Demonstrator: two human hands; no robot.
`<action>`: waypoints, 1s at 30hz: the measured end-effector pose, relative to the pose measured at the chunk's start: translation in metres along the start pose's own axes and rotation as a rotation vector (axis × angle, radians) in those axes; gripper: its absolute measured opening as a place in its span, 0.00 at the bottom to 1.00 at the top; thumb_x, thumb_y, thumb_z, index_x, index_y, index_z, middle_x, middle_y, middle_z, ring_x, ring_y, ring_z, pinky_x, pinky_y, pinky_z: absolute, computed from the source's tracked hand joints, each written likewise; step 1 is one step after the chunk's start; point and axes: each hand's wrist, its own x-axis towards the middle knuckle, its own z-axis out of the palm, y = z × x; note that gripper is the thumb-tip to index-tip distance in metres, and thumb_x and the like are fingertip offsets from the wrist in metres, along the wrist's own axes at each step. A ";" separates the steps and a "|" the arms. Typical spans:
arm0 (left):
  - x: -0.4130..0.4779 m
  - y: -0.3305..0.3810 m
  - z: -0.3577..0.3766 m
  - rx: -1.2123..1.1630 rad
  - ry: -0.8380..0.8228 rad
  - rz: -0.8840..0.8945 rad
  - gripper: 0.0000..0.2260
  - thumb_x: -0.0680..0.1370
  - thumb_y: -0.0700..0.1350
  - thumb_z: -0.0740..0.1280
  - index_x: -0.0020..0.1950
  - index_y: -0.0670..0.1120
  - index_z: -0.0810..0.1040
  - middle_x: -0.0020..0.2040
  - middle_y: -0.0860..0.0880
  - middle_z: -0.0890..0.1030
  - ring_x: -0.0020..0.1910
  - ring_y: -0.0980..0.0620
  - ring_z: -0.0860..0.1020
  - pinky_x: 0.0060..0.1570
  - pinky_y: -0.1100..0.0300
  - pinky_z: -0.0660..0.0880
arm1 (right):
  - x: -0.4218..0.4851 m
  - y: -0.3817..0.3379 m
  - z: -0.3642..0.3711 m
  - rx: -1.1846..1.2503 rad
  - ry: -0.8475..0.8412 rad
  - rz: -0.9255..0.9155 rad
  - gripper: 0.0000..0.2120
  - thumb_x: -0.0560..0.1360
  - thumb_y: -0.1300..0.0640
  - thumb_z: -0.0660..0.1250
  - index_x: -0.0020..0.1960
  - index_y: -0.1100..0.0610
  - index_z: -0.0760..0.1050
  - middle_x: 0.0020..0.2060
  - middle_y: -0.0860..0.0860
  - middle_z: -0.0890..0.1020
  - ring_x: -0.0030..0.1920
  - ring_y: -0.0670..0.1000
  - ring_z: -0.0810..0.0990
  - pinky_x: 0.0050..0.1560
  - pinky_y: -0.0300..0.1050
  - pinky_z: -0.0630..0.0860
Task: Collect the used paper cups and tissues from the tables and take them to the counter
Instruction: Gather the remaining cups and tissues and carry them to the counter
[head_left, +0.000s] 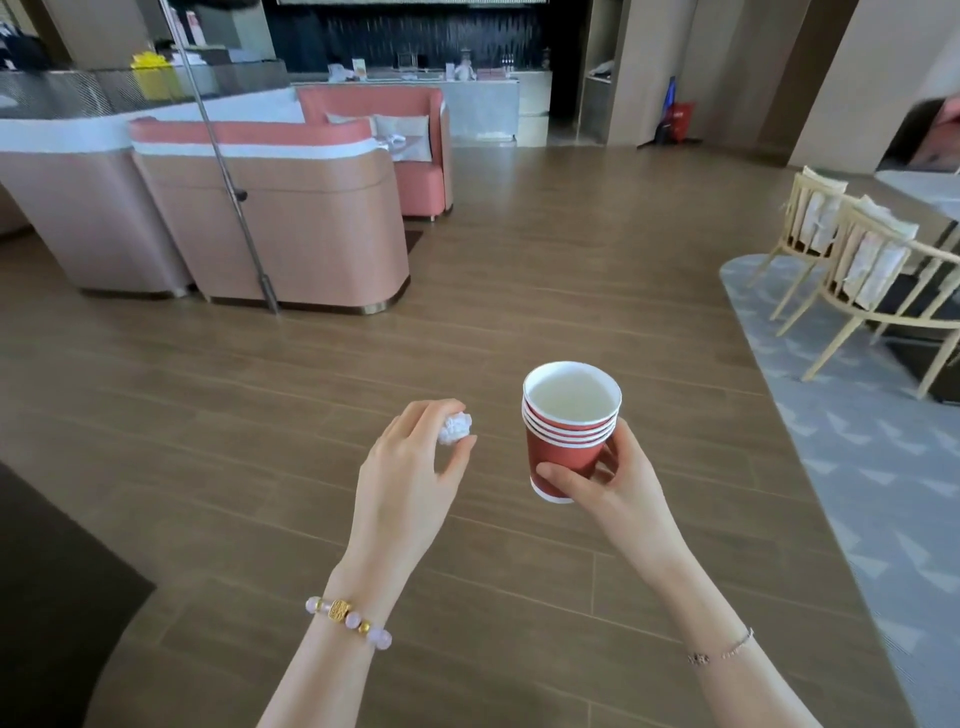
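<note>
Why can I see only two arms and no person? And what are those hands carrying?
The camera sits on the person's head and looks forward and down, so you see only their own arms. The left hand pinches a crumpled white tissue ball. The right hand grips a stack of red paper cups, nested inside each other. Below is a wooden floor. Ahead stand pink booth sofas, and to the right wooden chairs on a grey rug.
</note>
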 end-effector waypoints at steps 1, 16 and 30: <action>0.012 -0.011 0.008 0.006 0.002 -0.014 0.10 0.72 0.41 0.72 0.52 0.48 0.77 0.46 0.56 0.78 0.39 0.54 0.75 0.33 0.61 0.71 | 0.020 0.003 0.006 0.003 -0.013 -0.001 0.29 0.65 0.59 0.78 0.63 0.49 0.71 0.52 0.43 0.83 0.52 0.41 0.81 0.50 0.32 0.76; 0.251 -0.157 0.139 0.118 0.037 -0.205 0.09 0.73 0.42 0.70 0.52 0.49 0.77 0.46 0.57 0.78 0.40 0.55 0.75 0.34 0.61 0.71 | 0.359 0.049 0.073 0.018 -0.211 0.008 0.30 0.65 0.58 0.78 0.63 0.47 0.71 0.51 0.41 0.83 0.52 0.41 0.81 0.50 0.35 0.77; 0.401 -0.311 0.166 0.216 0.140 -0.372 0.09 0.75 0.44 0.69 0.54 0.49 0.77 0.49 0.56 0.78 0.36 0.57 0.70 0.36 0.66 0.66 | 0.582 0.059 0.200 0.034 -0.387 -0.025 0.28 0.65 0.58 0.78 0.61 0.47 0.72 0.49 0.42 0.83 0.49 0.40 0.82 0.45 0.30 0.76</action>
